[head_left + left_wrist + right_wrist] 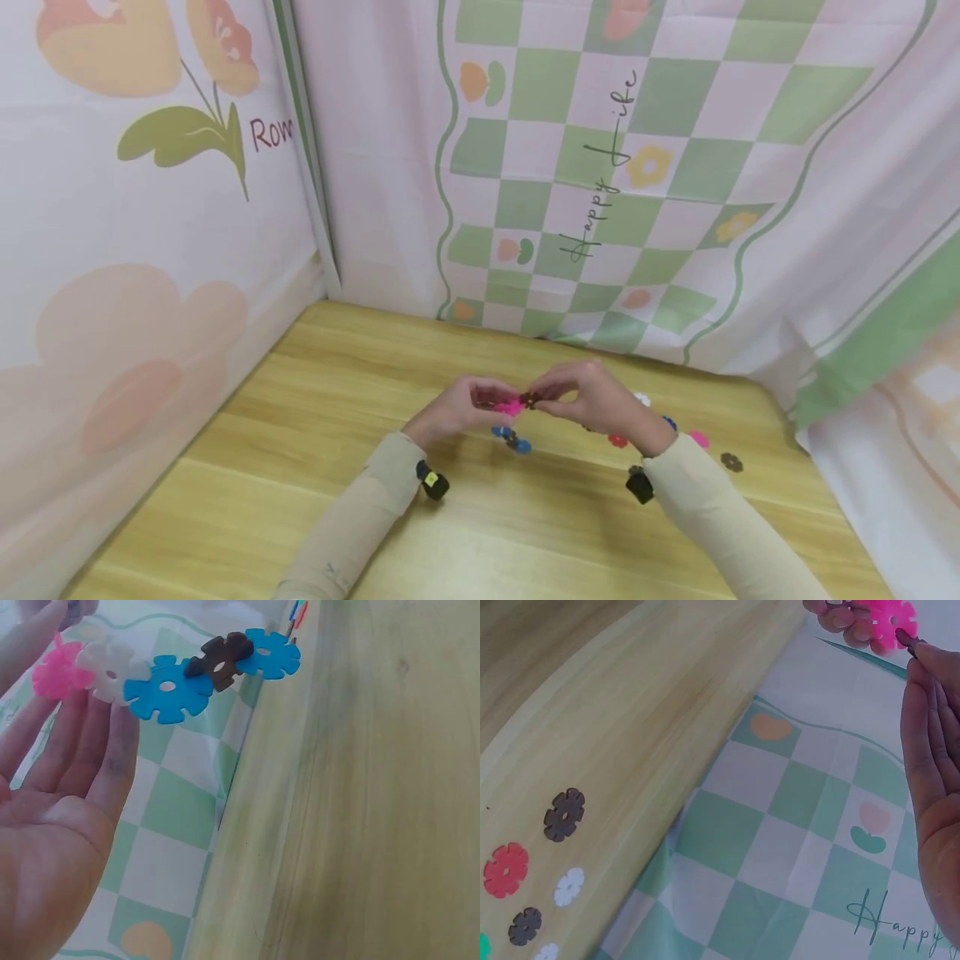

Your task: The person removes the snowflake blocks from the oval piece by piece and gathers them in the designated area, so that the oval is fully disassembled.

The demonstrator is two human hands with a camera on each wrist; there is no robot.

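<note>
My left hand [467, 410] holds a pink notched snowflake disc [512, 407] by its fingers and thumb. From that disc a joined row hangs out past the fingers: a white disc [112, 673], a blue disc [166, 690], a brown disc [223, 663] and another blue disc [271, 654]. Between thumb and fingertips, my right hand [594, 406] pinches a second brown disc [908, 640]. Its edge meets the pink disc's rim in the right wrist view; whether the slots are engaged I cannot tell. Both hands are raised above the table.
Loose discs lie on the wooden table [247, 483] around and beyond the right forearm, among them a red disc [506, 870], a brown disc [731, 462] and a white disc [568, 886]. A checkered curtain [577, 167] hangs along the table's back edge.
</note>
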